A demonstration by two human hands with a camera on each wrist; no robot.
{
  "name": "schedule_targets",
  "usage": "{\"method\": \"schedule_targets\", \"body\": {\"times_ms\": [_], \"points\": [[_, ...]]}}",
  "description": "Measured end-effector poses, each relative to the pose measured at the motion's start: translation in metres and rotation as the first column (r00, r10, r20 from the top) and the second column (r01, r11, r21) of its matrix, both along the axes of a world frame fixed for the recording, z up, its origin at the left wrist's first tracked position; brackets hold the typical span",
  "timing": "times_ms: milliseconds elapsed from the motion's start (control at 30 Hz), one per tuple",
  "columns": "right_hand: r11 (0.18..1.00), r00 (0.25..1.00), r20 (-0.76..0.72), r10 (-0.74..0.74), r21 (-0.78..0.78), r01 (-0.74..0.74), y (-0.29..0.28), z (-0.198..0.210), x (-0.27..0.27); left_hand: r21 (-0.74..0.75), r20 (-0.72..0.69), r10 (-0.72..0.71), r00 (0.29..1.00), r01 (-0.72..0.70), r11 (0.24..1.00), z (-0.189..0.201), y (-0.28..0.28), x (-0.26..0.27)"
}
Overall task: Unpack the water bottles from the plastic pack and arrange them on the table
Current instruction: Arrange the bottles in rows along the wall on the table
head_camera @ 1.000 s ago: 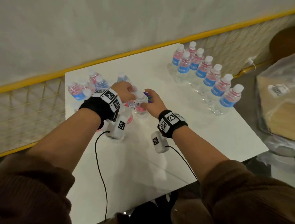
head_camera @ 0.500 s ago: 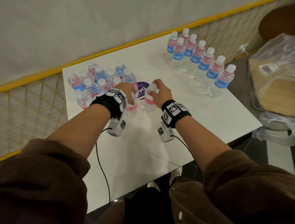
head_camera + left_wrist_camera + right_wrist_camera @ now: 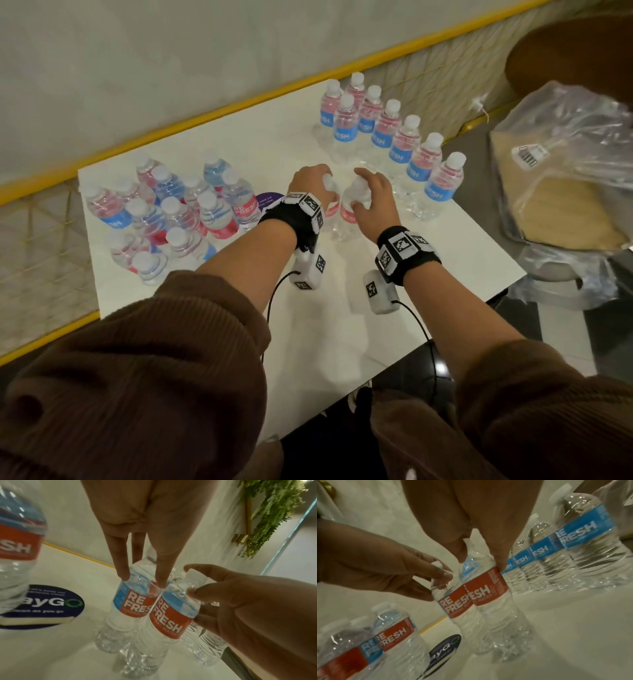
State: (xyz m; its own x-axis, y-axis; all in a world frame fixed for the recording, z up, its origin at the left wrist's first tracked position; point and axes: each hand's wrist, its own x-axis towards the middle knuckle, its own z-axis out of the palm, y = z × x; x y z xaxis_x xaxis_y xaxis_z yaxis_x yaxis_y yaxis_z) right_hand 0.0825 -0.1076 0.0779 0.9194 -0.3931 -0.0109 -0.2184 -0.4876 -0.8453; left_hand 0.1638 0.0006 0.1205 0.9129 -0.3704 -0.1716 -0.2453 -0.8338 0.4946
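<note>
Left hand (image 3: 310, 183) and right hand (image 3: 371, 195) each grip a bottle's neck, carrying two touching bottles (image 3: 154, 615); next, set them beside the row (image 3: 404, 144) right of the hands

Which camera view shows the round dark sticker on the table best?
The left wrist view: the sticker is large and "ayGo" reads clearly. The head view shows a small purple patch behind the left wrist; the right wrist view shows it blurred, bottom centre.
</note>
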Motion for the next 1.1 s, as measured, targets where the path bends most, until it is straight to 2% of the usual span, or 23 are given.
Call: {"method": "schedule_targets", "body": {"times_ms": [100, 200, 300, 433, 533, 633, 700, 900, 1100], "points": [[0.995, 0.993, -0.108, -0.051, 0.080, 0.060, -0.005, -0.011, -0.001, -0.087, -0.012, 0.054, 0.998, -0.055, 0.995, -0.012, -0.014, 0.014], [0.986, 0.977, -0.191, -0.099, 0.116, 0.123, -0.009, -0.029, 0.001, -0.243, -0.047, 0.111, 0.993, -0.119, 0.963, -0.027, -0.022, 0.023], [0.984, 0.985, -0.138, -0.107, 0.128, 0.125, -0.014, -0.044, 0.017, -0.385, -0.047, 0.155, 0.987, -0.161, 0.909, -0.036, -0.028, 0.027], [0.955, 0.986, -0.089, -0.141, 0.248, 0.159, -0.027, -0.060, 0.040, -0.522, -0.065, 0.265, 0.962, -0.259, 0.813, -0.050, -0.032, 0.039], [0.960, 0.989, -0.078, -0.126, 0.241, 0.141, -0.038, -0.069, 0.052, -0.533, -0.127, 0.246, 0.961, -0.275, 0.800, -0.063, -0.032, 0.051], [0.959, 0.993, -0.034, -0.117, 0.256, 0.122, -0.041, -0.073, 0.067, -0.462, -0.144, 0.195, 0.970, -0.240, 0.854, -0.075, -0.030, 0.061], [0.971, 0.989, -0.057, -0.139, 0.189, 0.147, -0.040, -0.076, 0.077, -0.427, -0.122, 0.185, 0.975, -0.220, 0.877, -0.079, -0.027, 0.064], [0.956, 0.966, -0.035, -0.256, 0.136, 0.258, -0.040, -0.071, 0.104, -0.416, -0.017, 0.278, 0.960, -0.260, 0.872, -0.052, -0.024, 0.078], [0.953, 0.987, -0.004, -0.159, 0.260, 0.154, -0.048, -0.075, 0.093, -0.388, -0.054, 0.219, 0.974, -0.223, 0.894, -0.054, -0.028, 0.091]]}}
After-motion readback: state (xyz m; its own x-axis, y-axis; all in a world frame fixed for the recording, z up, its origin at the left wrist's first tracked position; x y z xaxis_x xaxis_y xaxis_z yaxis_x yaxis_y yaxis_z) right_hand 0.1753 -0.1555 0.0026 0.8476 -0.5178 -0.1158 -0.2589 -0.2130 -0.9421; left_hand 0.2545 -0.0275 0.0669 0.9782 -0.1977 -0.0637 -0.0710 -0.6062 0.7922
